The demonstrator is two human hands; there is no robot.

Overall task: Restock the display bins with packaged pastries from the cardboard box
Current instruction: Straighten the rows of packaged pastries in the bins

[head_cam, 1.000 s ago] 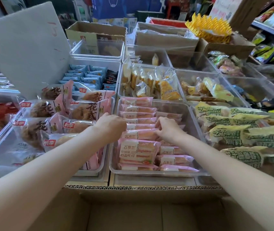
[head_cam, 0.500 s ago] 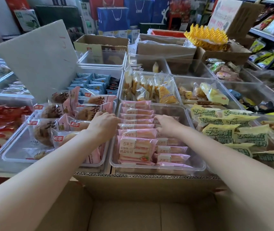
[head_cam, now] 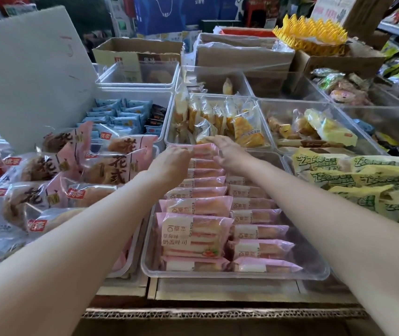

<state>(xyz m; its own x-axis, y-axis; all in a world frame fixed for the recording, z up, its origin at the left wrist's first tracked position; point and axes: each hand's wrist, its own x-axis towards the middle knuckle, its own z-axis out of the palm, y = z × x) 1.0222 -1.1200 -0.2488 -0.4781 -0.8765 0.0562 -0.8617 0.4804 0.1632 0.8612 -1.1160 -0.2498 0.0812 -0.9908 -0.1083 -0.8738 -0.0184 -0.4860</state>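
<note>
The left hand (head_cam: 169, 163) is curled onto the left end of the farthest pink pastry pack (head_cam: 203, 151), gripping it by the look of the bent fingers, though their tips are hidden. The right hand (head_cam: 227, 151) lies flatter, fingers fairly straight, pressing the same pack's right end at the far edge of the clear bin (head_cam: 310, 275). That bin sits in the middle near row and holds two columns of pink packs; the left column runs fuller toward the far wall, the right column stops short of it. The step looks like seating the rearmost pack squarely against the far wall. To do it well, I would keep both ends level, push evenly so the film does not crumple, and leave labels facing the same way as the rest. Left of it is a bin of large pink-labelled buns (head_cam: 60, 190), right a heap of yellow-green packs (head_cam: 363, 185). The cardboard box (head_cam: 218, 314) edge lies nearest, its contents out of view.
</note>
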